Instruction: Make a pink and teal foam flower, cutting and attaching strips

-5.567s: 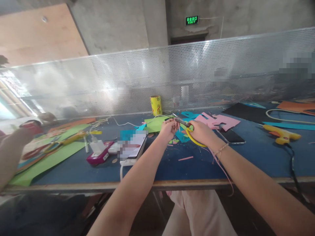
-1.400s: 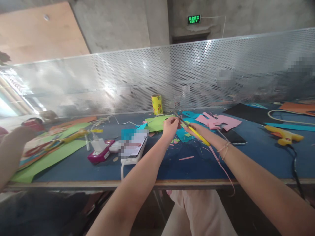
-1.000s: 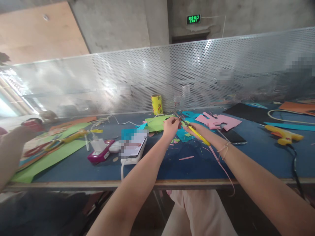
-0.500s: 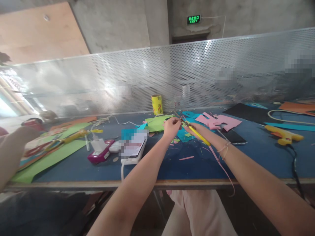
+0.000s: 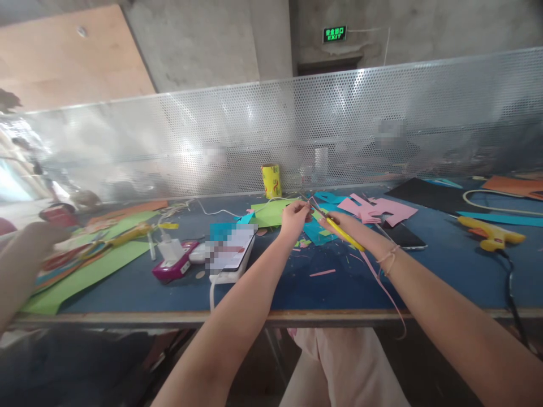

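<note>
My right hand (image 5: 344,228) is closed round yellow-handled scissors (image 5: 344,234), whose blades point up and left toward my left hand. My left hand (image 5: 293,218) pinches a small piece of pink paper (image 5: 306,210) at the blade tips. Both hands hover over the blue table (image 5: 322,288), above teal and green paper scraps (image 5: 314,233). A thin pink paper strip (image 5: 384,291) trails down from my right wrist past the table's front edge.
A blurred phone on a white power bank (image 5: 227,261) and a magenta box (image 5: 169,270) lie left of my hands. A yellow roll (image 5: 270,181) stands by the perforated metal screen (image 5: 382,113). A yellow glue gun (image 5: 487,236) lies right. Another person's arm (image 5: 17,265) is at left.
Since 5.6 s ago my right hand has turned the scissors so the handles lie along my forearm. Over the last second both hands have stayed nearly still at the paper.
</note>
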Motion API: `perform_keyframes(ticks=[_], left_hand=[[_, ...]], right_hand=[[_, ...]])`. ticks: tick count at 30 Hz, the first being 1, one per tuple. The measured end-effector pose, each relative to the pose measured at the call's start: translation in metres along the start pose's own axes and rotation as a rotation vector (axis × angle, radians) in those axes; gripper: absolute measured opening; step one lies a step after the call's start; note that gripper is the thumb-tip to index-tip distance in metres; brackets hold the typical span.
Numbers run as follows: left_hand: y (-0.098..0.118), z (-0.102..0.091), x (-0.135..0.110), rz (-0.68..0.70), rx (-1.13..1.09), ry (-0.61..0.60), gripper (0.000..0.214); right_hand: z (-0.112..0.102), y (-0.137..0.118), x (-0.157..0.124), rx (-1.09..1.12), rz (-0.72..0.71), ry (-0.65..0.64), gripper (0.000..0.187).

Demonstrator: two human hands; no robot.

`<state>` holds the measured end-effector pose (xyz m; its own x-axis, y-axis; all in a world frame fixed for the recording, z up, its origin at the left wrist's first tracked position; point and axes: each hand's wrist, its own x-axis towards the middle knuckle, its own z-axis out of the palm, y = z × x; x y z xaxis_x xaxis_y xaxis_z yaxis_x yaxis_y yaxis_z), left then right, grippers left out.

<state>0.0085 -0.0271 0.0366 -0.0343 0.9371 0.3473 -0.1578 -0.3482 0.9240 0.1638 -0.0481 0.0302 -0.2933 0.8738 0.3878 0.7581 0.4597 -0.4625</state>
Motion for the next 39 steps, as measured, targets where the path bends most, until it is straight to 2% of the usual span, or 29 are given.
perform_keyframes(ticks=[9,16,24,39], left_hand=[[-0.001,0.0,-0.002,-0.018,-0.024,-0.05,0.006],[0.0,0.0,-0.003,-0.081,-0.077,-0.049,0.007],[-0.002,0.0,-0.002,-0.146,-0.14,-0.055,0.009],[-0.001,-0.001,-0.002,-0.175,-0.176,-0.074,0.013]], right_hand=[[-0.012,-0.012,-0.008,-0.143,-0.011,0.083,0.029],[-0.012,-0.015,-0.008,-0.205,-0.009,0.079,0.03],[-0.012,-0.014,-0.007,-0.188,-0.006,0.081,0.029],[-0.016,-0.014,-0.008,-0.169,-0.024,0.078,0.029]])
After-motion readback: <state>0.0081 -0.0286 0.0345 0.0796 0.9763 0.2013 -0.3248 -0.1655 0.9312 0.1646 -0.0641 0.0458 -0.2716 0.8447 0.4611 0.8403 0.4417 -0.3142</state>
